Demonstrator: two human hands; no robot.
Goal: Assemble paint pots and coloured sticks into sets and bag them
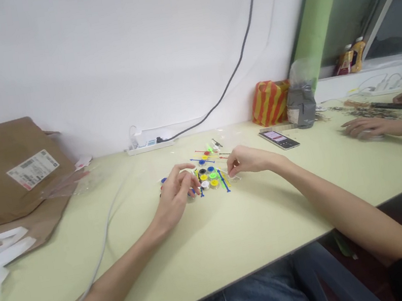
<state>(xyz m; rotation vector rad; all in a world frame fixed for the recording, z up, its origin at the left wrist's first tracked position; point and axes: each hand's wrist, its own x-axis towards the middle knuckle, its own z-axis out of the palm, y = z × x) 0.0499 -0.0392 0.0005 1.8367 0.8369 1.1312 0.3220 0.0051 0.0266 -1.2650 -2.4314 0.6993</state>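
Working right over a small bunch of colorful round plastic discs and thin blue sticks in the middle of the tabletop, the left hand is curled down at the pile's left edge, can't tell if it's gripping anything, while the right hand pinches at the right edge. Farther off there's a phone, a power strip by the wall, and another person's hand.

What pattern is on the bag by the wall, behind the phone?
The bag has red and yellow stripes, best seen in the head view.
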